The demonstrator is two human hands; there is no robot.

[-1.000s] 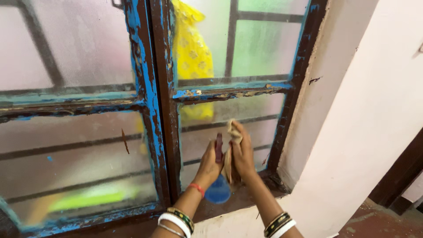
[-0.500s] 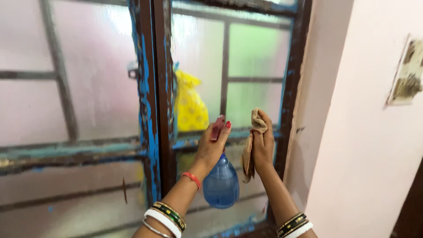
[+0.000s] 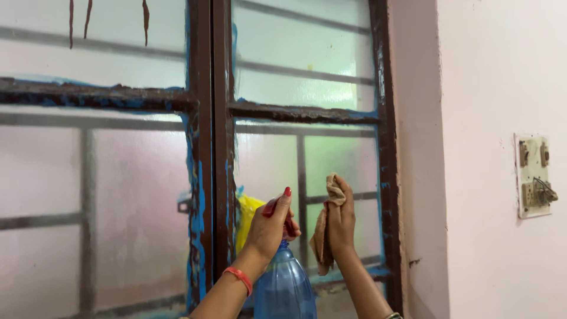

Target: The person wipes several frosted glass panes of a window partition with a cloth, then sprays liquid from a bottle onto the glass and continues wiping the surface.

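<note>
Before the frosted window pane (image 3: 269,162), the left hand (image 3: 269,227) grips a blue spray bottle (image 3: 284,283) and the right hand (image 3: 341,215) clutches a brown cloth (image 3: 322,236), so spray may wet the wall socket (image 3: 533,175).

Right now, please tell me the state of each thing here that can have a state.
Spray bottle: upright, held by left hand.
Cloth: bunched, hanging from right hand.
Window: shut, frosted panes, paint peeling on frame.
Wall socket: dirty, something plugged in.
</note>
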